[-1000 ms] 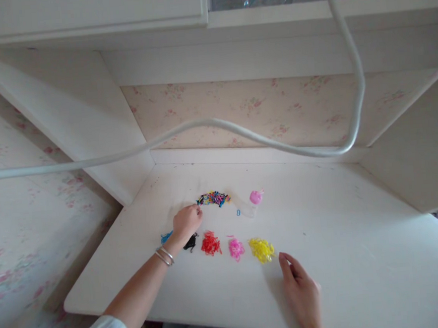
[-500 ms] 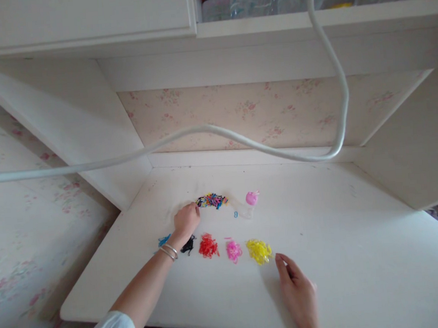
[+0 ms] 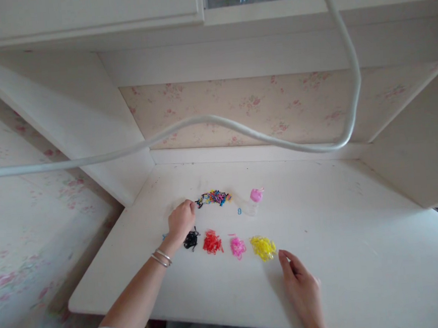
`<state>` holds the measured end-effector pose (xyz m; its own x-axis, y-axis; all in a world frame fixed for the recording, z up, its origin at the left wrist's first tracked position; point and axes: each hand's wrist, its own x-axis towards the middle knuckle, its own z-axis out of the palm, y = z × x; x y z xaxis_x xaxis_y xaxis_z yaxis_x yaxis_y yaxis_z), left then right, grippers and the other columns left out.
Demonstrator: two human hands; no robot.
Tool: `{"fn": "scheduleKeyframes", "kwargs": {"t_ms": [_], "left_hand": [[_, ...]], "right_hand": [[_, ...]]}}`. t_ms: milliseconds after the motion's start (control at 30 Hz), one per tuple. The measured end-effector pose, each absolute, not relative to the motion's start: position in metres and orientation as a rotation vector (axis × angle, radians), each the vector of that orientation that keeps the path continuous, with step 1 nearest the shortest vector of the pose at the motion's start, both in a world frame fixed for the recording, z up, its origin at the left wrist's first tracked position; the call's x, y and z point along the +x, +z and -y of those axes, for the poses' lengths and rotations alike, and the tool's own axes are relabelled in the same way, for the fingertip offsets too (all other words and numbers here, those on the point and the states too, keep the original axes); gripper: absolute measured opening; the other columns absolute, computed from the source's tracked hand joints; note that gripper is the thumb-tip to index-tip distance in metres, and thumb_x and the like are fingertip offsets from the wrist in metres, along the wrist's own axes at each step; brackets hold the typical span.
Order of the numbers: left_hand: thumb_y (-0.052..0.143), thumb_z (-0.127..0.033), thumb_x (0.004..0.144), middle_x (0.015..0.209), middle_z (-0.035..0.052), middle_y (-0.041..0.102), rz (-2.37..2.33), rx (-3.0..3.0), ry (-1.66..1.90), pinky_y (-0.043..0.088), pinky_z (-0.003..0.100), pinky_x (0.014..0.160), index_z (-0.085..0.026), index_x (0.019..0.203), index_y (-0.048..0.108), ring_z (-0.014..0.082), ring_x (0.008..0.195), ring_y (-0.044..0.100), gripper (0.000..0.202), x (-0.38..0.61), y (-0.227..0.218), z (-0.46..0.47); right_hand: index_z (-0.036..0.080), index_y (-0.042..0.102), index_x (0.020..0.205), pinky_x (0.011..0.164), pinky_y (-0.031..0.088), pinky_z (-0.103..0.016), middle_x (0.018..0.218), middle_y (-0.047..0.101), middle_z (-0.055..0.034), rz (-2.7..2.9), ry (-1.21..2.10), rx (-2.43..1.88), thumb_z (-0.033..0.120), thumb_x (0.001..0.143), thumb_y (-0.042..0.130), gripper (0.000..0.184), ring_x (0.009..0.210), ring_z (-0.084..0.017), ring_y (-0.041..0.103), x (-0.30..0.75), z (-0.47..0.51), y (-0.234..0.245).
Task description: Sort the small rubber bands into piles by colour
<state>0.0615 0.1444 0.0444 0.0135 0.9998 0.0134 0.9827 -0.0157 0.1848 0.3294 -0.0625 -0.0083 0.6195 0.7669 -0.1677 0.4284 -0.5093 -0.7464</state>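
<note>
My left hand is closed in a pinch at the left end of a mixed heap of small coloured rubber bands; what its fingertips hold is too small to make out. Under and beside it lie a black pile and a mostly hidden blue pile. My right hand hovers with thumb and forefinger pinched just right of the yellow pile; anything between the fingertips cannot be made out. Between the hands are a red pile and a pink pile.
A clear container with a pink top lies right of the mixed heap. Near it rests a single blue band. A thick white cable crosses the view above the white table, below a cabinet.
My left hand has shifted slightly left, away from the mixed heap, uncovering more of the black pile. My right hand stays by the yellow pile. The view has moved a little.
</note>
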Motion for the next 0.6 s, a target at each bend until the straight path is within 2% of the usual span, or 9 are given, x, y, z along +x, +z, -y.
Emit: {"fn": "scheduleKeyframes", "kwargs": {"t_ms": [167,300,467,600], "left_hand": [[0.031,-0.04,0.096,0.098,0.0094,0.071,-2.09,2.154,0.254,0.045,0.029,0.067,-0.022,0.104,0.063,0.0226,0.084,0.067,0.037,0.06,0.052,-0.144],[0.033,-0.037,0.097,0.1,0.006,0.072,-1.886,2.265,0.302,0.044,0.025,0.071,-0.024,0.104,0.063,0.0182,0.087,0.066,0.034,0.071,0.062,-0.128],[0.042,-0.035,0.095,0.091,-0.0008,0.074,-1.508,2.435,0.288,0.044,0.021,0.071,-0.027,0.094,0.067,0.0134,0.081,0.067,0.027,0.099,0.068,-0.087],[0.04,-0.034,0.095,0.088,0.0011,0.074,-1.402,2.495,0.273,0.044,0.023,0.069,-0.025,0.091,0.069,0.0153,0.079,0.067,0.031,0.118,0.061,-0.06]], "right_hand": [[0.023,0.068,0.107,0.063,0.042,-0.023,0.079,0.072,-0.0029,0.911,0.657,-2.152,0.064,0.083,0.042,0.054,0.071,-0.019,0.064,0.329,0.063,-0.01],[0.021,0.068,0.107,0.063,0.042,-0.023,0.08,0.072,-0.004,0.921,0.637,-2.142,0.064,0.083,0.042,0.056,0.071,-0.019,0.064,0.329,0.063,-0.011],[0.022,0.068,0.107,0.061,0.041,-0.022,0.075,0.071,-0.0016,0.935,0.641,-2.139,0.063,0.084,0.041,0.054,0.068,-0.017,0.063,0.328,0.063,-0.01],[0.021,0.068,0.107,0.059,0.041,-0.021,0.076,0.072,-0.0025,0.934,0.632,-2.137,0.065,0.083,0.041,0.057,0.068,-0.017,0.063,0.327,0.064,-0.01]]}}
